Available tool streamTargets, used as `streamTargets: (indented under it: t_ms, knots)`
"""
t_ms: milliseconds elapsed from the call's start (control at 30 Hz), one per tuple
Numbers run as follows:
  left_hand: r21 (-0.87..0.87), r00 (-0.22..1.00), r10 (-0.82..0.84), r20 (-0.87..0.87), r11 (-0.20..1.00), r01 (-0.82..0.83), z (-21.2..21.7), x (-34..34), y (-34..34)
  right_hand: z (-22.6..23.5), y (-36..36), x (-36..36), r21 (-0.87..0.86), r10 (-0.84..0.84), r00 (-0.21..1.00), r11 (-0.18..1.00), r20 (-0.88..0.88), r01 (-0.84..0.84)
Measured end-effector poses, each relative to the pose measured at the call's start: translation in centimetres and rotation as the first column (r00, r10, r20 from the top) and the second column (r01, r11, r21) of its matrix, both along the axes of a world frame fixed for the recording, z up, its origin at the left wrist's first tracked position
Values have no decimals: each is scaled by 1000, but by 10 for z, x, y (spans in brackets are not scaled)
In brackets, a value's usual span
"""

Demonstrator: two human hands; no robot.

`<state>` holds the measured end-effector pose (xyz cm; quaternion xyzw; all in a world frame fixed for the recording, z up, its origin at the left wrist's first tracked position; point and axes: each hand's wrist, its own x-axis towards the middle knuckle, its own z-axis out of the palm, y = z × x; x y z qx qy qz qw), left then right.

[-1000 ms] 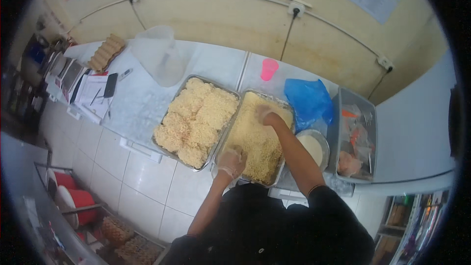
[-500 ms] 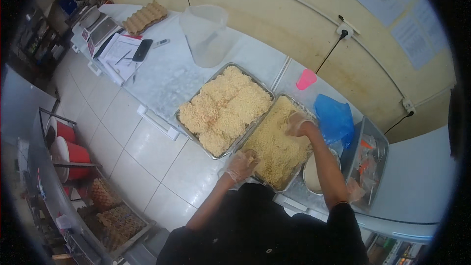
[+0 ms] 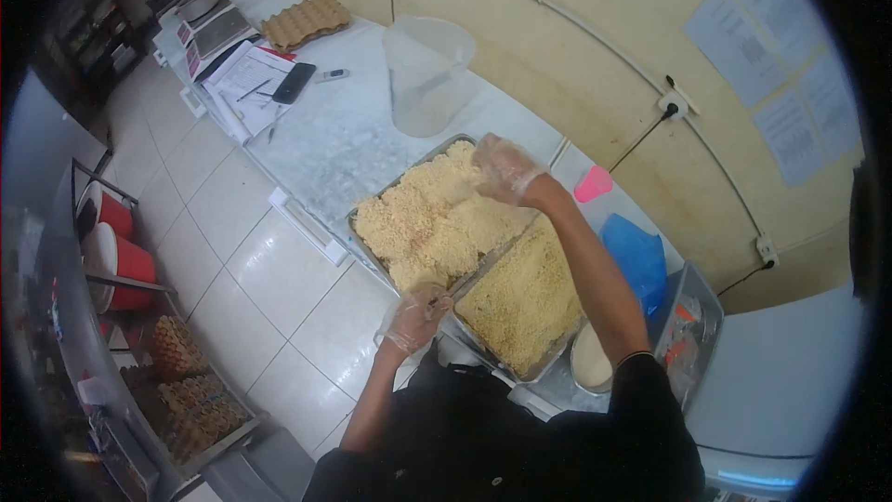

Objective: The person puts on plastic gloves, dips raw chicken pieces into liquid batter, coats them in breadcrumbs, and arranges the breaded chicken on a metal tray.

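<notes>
A metal tray [image 3: 356,229] is filled with crumb-coated pieces [image 3: 432,214] lying close together, pale yellow and lumpy. Beside it on the right, a second tray holds loose yellow crumbs [image 3: 522,302]. Clear plastic gloves cover both hands. My right hand [image 3: 506,170] hovers over the far right corner of the coated pieces, its fingers pointing down and smeared by motion. At the near corner of that same tray is my left hand [image 3: 415,316], its fingers curled in; what they hold, if anything, is hidden. My right forearm crosses above the crumb tray.
A bowl of pale powder or batter [image 3: 590,361], a blue plastic bag [image 3: 634,260] and a grey bin [image 3: 711,316] are at the right. Behind stand a pink cup [image 3: 593,184] and a translucent jug [image 3: 423,74]. Left are a phone [image 3: 295,83], papers and an egg carton [image 3: 307,20].
Both hands have left the loose crumbs and moved left to the tray of coated pieces, the right to its far corner, the left to its near one. The view has shifted slightly.
</notes>
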<state>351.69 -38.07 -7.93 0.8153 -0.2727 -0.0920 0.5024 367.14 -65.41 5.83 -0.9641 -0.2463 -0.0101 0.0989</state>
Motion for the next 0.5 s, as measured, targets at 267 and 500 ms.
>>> streamTargets:
  t_ms: [267, 500]
  knots:
    - [56, 984, 134, -119, 990, -129, 7, 10, 35, -154, 0, -13, -87, -41, 977, 994, 210, 60]
    - [168, 910, -20, 414, 984, -54, -28, 107, 6, -74, -41, -132, 225, -377, 926, 901, -18, 371]
